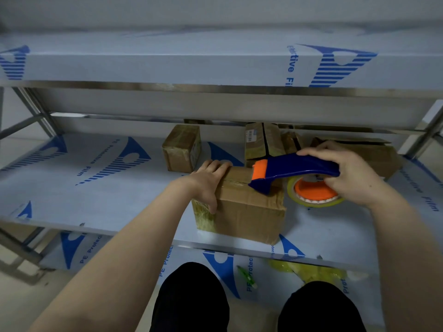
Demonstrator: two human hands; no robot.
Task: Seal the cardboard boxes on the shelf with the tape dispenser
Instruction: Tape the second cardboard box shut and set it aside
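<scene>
Shelf: the film-covered steel shelf (96,188) carries the brown cardboard box (247,207), which sits right at its front edge.
Left hand: the left hand (206,180) grips the box's left top corner, with the fingers over the top and the thumb down the near side.
Tool: the blue tape dispenser with orange roller (294,167) has its nose touching the box's top seam.
Right hand: the right hand (352,173) is wrapped round the dispenser handle, just right of the box.
Advice: keep the box pinned, press the roller flat on the seam, and draw straight along it. Carry the tape over the edge before cutting.
Risk: the box may slide off the shelf edge.
Behind: the small taped carton (182,148) and the open-flapped carton (374,154) stand beyond the box.
</scene>
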